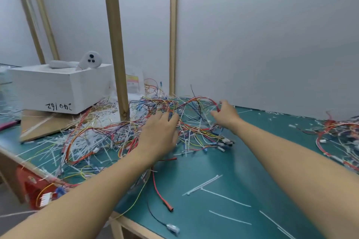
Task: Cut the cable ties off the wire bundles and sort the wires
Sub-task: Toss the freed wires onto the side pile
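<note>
- A black lead with a clear plug (pixel 172 228) and a red lead (pixel 169 207) lie loose at the near edge of the green table (pixel 223 161).
- Cut white cable ties (pixel 204 184) are scattered just beyond them.
- The left hand (pixel 159 134) lies palm down on the wire tangle (pixel 190 114), fingers stretched forward with tips buried among the strands; I cannot tell whether it grips any.
- The right hand (pixel 226 114), further in, curls thumb and fingers round a red wire loop (pixel 204 99) rising from the tangle.
- A second wire heap (pixel 334 134) lies well apart at the right edge.
- Far left stands a white box (pixel 58 87), with a wooden post (pixel 116 44) beside it.
</note>
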`<state>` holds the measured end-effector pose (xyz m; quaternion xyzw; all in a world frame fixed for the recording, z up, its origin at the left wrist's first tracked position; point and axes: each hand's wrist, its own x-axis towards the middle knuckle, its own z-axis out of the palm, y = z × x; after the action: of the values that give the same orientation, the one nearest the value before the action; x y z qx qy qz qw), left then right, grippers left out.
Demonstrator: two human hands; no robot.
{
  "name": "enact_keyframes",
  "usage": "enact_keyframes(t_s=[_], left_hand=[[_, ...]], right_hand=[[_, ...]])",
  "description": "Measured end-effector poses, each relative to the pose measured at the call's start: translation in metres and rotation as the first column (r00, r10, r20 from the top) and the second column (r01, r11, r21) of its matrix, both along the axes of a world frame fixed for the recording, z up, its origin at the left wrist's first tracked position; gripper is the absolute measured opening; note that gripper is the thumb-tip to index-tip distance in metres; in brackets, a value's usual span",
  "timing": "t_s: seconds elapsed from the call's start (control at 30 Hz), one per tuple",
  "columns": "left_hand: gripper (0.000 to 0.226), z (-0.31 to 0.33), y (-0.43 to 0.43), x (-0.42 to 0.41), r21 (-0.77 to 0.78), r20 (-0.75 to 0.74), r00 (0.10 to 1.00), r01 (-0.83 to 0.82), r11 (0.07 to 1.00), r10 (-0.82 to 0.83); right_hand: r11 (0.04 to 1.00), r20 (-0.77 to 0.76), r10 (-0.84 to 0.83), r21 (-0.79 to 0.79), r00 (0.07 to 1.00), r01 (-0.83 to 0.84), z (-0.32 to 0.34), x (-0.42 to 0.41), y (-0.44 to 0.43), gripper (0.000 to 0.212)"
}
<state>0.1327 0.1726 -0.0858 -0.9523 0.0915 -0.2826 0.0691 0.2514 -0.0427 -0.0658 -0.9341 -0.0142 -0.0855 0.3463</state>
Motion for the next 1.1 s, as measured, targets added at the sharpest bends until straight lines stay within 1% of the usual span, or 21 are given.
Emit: enact_keyframes(t_s=[0.03,0.07,0.1,0.13,0.2,0.23,0.27,0.3,0.33,0.4,0.47,0.53,0.6,0.67,0.73,0.8,0.83,0.9,0.97,1.03,1.1], left_hand=[[0.043,0.0,-0.005,0.003,0.007,0.053,0.998,0.017,1.0,-0.017],[0.045,0.0,-0.012,0.007,0.006,0.089,0.994,0.059,0.998,-0.06],[0.046,-0.001,-0.02,0.013,0.011,0.082,0.99,0.113,0.994,-0.113],[0.046,-0.002,-0.028,0.019,0.006,0.024,0.985,0.172,0.985,-0.172],[0.051,-0.006,-0.037,0.033,-0.014,-0.205,0.952,0.231,0.973,-0.229],[0.054,-0.01,-0.037,0.039,-0.011,-0.314,0.927,0.214,0.977,-0.206],[0.056,-0.013,-0.033,0.043,0.003,-0.39,0.907,0.173,0.985,-0.158],[0.056,-0.016,-0.027,0.046,0.028,-0.421,0.901,0.126,0.992,-0.102],[0.055,-0.018,-0.019,0.048,0.063,-0.411,0.91,0.083,0.995,-0.05],[0.053,-0.014,-0.005,0.05,0.187,-0.332,0.942,0.017,0.982,0.047],[0.055,-0.004,0.004,0.05,0.324,-0.231,0.966,-0.038,0.945,0.118],[0.058,0.008,0.008,0.048,0.421,-0.171,0.971,-0.082,0.903,0.167],[0.062,0.016,0.009,0.046,0.517,-0.119,0.975,-0.101,0.85,0.188],[0.064,0.02,0.01,0.043,0.559,-0.09,0.983,-0.084,0.825,0.162],[0.066,0.021,0.01,0.042,0.551,-0.084,0.992,-0.036,0.834,0.098],[0.073,0.023,0.005,0.039,0.514,-0.074,0.997,0.025,0.857,0.015],[0.076,0.026,0.002,0.038,0.485,-0.047,0.999,0.043,0.873,-0.023],[0.078,0.042,-0.007,0.036,0.385,0.052,0.996,0.05,0.922,-0.075],[0.069,0.074,-0.017,0.036,0.267,0.202,0.973,0.058,0.962,-0.115],[0.049,0.115,-0.031,0.033,0.206,0.342,0.924,0.105,0.973,-0.172],[0.033,0.152,-0.049,0.029,0.154,0.439,0.865,0.193,0.969,-0.242]], right_hand=[[1.0,0.003,0.026,0.014,1.0,-0.026,0.0,0.0,0.0,0.033],[0.998,0.027,0.055,0.039,0.998,-0.056,0.002,-0.003,0.0,0.025],[0.994,0.059,0.082,0.072,0.995,-0.086,0.006,-0.007,0.0,0.024],[0.988,0.101,0.102,0.103,0.99,-0.112,0.013,-0.011,0.001,0.025],[0.973,0.213,0.14,0.153,0.967,-0.175,0.034,-0.022,0.002,0.026],[0.963,0.268,0.157,0.171,0.951,-0.207,0.047,-0.027,0.001,0.027],[0.956,0.317,0.161,0.184,0.934,-0.228,0.06,-0.032,-0.002,0.028],[0.953,0.363,0.146,0.198,0.92,-0.23,0.075,-0.036,-0.006,0.029],[0.952,0.407,0.113,0.216,0.907,-0.216,0.09,-0.039,-0.012,0.029],[0.948,0.488,0.026,0.266,0.873,-0.176,0.122,-0.044,-0.028,0.03],[0.936,0.558,-0.048,0.316,0.828,-0.158,0.152,-0.049,-0.043,0.029],[0.911,0.609,-0.131,0.385,0.782,-0.148,0.177,-0.052,-0.055,0.028],[0.872,0.622,-0.224,0.471,0.751,-0.13,0.193,-0.056,-0.065,0.026],[0.87,0.612,-0.241,0.48,0.753,-0.112,0.198,-0.059,-0.073,0.026],[0.912,0.578,-0.152,0.395,0.802,-0.111,0.198,-0.064,-0.082,0.027],[0.949,0.491,-0.041,0.291,0.87,-0.12,0.199,-0.067,-0.091,0.028],[0.958,0.462,-0.019,0.262,0.887,-0.116,0.202,-0.069,-0.096,0.028],[0.964,0.452,-0.03,0.25,0.892,-0.094,0.21,-0.071,-0.106,0.026],[0.965,0.447,-0.046,0.252,0.894,-0.076,0.219,-0.075,-0.114,0.024],[0.96,0.434,-0.051,0.268,0.9,-0.075,0.225,-0.078,-0.121,0.021],[0.948,0.416,-0.048,0.304,0.908,-0.089,0.229,-0.081,-0.127,0.022]])
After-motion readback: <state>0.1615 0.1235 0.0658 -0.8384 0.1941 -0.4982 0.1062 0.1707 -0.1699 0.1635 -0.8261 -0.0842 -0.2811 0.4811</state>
